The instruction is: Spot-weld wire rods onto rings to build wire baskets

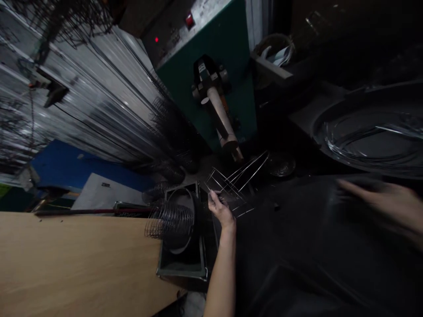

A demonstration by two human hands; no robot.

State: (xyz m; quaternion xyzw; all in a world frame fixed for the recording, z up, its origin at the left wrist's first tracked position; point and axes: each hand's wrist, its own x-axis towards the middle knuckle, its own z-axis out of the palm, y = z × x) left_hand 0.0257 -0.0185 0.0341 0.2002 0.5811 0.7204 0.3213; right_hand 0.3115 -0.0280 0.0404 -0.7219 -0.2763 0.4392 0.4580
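My left hand (220, 210) is closed on a thin bent wire frame (236, 178) that lies on the dark work surface below the machine's copper-coloured arm (220, 118). Its fingers pinch the near end of the wires. My right hand (386, 203) hovers at the right over the dark surface, smeared by motion, so its fingers cannot be made out. A stack of wire rings (170, 220) sits in a dark metal box (180, 264) just left of my left hand.
A green machine (228, 48) with red lights stands at the back. Coiled wire lies in a round dark tray (373, 136) at the right. A wooden board (76, 259) fills the lower left, with stacked wire frames (172, 127) and corrugated sheet behind.
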